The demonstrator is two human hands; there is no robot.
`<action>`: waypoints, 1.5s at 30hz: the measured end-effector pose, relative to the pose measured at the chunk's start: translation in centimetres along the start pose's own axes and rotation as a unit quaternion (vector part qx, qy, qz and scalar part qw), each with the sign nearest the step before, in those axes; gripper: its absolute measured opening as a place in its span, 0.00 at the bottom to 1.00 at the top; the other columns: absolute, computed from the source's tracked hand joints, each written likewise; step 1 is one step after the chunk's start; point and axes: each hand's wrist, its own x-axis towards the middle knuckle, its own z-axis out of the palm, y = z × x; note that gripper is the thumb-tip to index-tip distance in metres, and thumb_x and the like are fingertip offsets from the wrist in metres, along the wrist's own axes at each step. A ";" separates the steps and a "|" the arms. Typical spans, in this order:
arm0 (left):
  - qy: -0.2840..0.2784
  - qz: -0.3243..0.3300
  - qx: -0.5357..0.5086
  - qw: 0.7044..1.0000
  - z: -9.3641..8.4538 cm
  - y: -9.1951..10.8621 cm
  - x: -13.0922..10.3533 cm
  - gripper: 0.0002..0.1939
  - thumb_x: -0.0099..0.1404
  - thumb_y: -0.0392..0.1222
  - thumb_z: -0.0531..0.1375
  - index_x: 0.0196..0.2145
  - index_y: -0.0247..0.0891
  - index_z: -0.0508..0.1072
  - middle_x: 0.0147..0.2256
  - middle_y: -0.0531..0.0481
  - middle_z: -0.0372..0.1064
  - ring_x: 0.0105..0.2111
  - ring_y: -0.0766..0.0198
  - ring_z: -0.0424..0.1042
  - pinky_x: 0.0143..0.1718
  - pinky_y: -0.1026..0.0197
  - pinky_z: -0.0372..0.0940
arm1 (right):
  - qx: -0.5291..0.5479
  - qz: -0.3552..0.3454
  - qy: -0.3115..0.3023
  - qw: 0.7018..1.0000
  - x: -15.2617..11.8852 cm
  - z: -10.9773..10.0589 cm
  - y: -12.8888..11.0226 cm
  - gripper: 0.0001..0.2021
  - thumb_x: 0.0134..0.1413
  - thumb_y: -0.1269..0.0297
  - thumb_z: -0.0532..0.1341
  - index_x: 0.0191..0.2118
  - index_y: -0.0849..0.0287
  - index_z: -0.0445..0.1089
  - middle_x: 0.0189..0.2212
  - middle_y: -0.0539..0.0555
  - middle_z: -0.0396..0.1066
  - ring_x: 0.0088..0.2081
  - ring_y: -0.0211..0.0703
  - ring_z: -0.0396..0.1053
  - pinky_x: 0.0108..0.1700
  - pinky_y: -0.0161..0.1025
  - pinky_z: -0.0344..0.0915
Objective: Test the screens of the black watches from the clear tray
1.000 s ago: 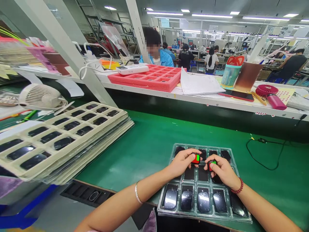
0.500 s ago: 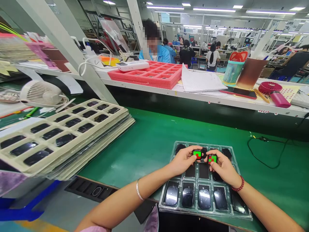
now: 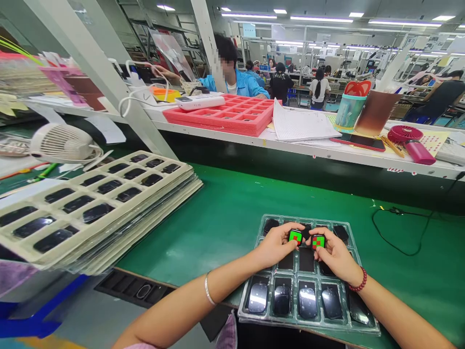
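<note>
Over the clear plastic tray (image 3: 272, 317), my left hand (image 3: 276, 245) pinches a smartwatch (image 3: 295, 236) whose lit screen shows green and red squares. Close beside it, my right hand (image 3: 336, 254) grips a second smartwatch (image 3: 318, 242), its screen lit in a green and red pattern too, with the thumb on its lower edge. Neither watch shows a strap. Several dark-screened watches, among them one in the front row (image 3: 308, 300), lie in the tray's pockets. My hands and forearms hide part of the middle pockets.
A stack of cream trays (image 3: 119, 203) with dark watches stands left on the green table (image 3: 218, 218). A white fan (image 3: 63, 143) sits behind it. The raised shelf holds a red foam tray (image 3: 218, 116), papers (image 3: 301, 121) and a cup (image 3: 350, 111). A black cable (image 3: 395, 247) lies right. A co-worker (image 3: 240, 82) sits opposite.
Both watches have shifted very slightly, and more red squares show on the right one. The co-worker opposite has turned and stretched an arm out to the left.
</note>
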 end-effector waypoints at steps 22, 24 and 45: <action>-0.006 0.005 0.032 0.999 -0.1 0.3 -0.3 0.19 0.56 0.34 0.58 0.47 0.36 0.68 0.37 0.45 0.72 0.34 0.62 0.71 0.36 0.62 0.65 | -0.049 -0.010 -0.002 0.999 -0.1 -0.4 -0.1 0.09 0.56 0.60 0.56 0.38 0.59 0.65 0.27 0.52 0.68 0.21 0.34 0.59 0.21 0.31 0.59; 0.001 0.004 0.034 0.999 0.0 0.2 -0.2 0.20 0.54 0.33 0.59 0.47 0.37 0.68 0.37 0.46 0.72 0.33 0.62 0.71 0.34 0.63 0.65 | -0.040 -0.023 -0.003 0.999 -0.1 -0.3 -0.1 0.09 0.55 0.63 0.57 0.42 0.58 0.64 0.31 0.53 0.69 0.25 0.36 0.63 0.26 0.33 0.62; 0.008 0.014 -0.014 1.000 0.0 0.0 0.0 0.20 0.56 0.35 0.57 0.48 0.35 0.66 0.39 0.45 0.69 0.38 0.60 0.70 0.38 0.60 0.66 | -0.021 -0.015 0.020 0.999 0.0 -0.1 0.1 0.17 0.54 0.68 0.55 0.51 0.55 0.59 0.41 0.55 0.68 0.27 0.36 0.67 0.31 0.37 0.67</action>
